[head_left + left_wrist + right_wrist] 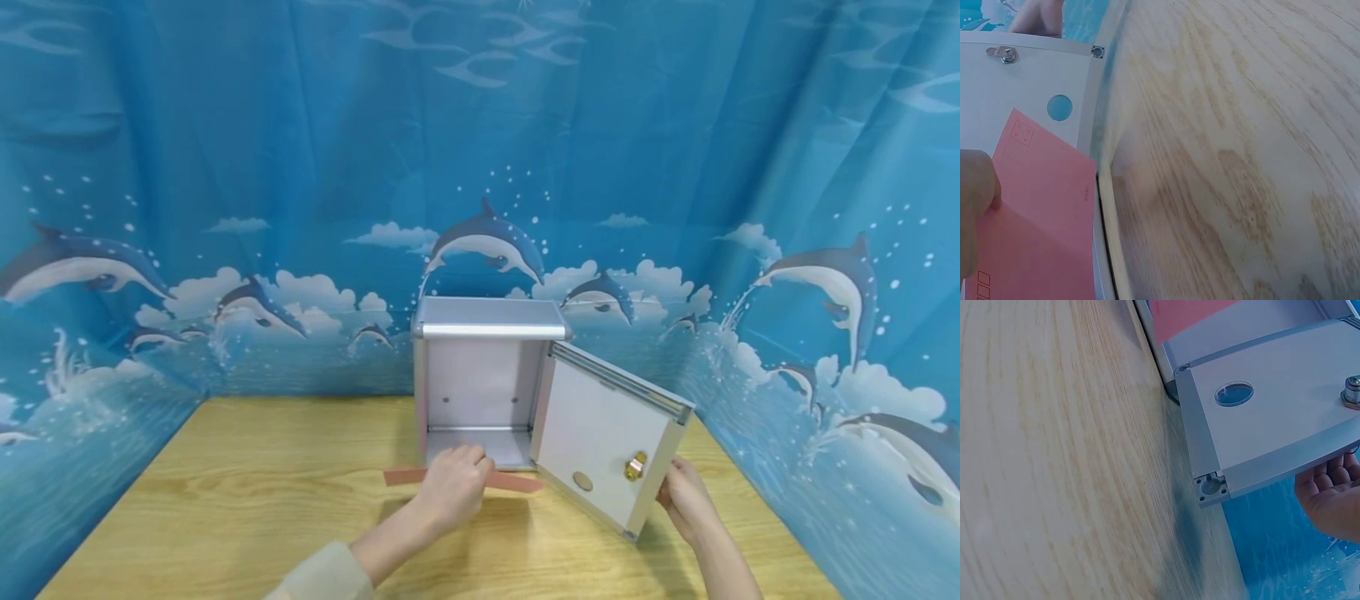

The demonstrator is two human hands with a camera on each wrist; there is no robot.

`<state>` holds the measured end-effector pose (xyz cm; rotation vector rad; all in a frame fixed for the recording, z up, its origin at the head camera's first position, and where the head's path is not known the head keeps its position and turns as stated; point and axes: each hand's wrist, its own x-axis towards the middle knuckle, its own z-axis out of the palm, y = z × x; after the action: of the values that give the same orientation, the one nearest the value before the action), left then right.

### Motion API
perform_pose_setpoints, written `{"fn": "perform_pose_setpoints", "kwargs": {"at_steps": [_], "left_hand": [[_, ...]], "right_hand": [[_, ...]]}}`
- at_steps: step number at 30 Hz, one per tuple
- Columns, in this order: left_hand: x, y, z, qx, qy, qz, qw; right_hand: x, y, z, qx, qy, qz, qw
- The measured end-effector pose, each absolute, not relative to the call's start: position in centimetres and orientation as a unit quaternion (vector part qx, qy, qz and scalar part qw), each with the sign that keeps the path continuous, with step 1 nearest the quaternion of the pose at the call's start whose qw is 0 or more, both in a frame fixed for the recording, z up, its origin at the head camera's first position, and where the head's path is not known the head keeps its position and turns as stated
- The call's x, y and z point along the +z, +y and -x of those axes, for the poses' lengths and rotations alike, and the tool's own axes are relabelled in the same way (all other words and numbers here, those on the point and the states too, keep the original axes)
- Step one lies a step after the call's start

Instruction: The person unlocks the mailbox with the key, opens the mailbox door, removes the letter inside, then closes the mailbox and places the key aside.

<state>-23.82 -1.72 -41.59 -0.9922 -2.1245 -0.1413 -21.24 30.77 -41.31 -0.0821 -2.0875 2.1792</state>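
A silver metal mailbox (482, 383) stands on the wooden table, its door (603, 425) swung out to the right. My left hand (456, 483) pinches a pink envelope (1041, 206) in front of the box opening. Printed stamp squares and postcode boxes show on the envelope in the left wrist view; in the head view it looks like a thin, nearly flat strip. At the door's free edge, my right hand (686, 498) holds on, its fingers (1325, 478) curled against the outer side. A lock cylinder (635, 467) and an oval window (1234, 394) sit on the door's inner face.
Wood-grained tabletop (247, 492) extends left of the mailbox and in front of it. A blue curtain (337, 167) printed with dolphins and clouds surrounds the table at the back and both sides. Inside the box, the back wall (480, 375) has two small holes.
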Motion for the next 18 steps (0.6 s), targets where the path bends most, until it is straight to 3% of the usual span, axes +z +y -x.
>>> {"fn": "perform_pose_setpoints", "kwargs": {"at_steps": [18], "left_hand": [[-43.3, -1.2, 23.6, -0.029, -0.842, 0.409, 0.350]], "right_hand": [[-41.1, 31.0, 21.3, 0.707, -0.705, 0.044, 0.039]]}}
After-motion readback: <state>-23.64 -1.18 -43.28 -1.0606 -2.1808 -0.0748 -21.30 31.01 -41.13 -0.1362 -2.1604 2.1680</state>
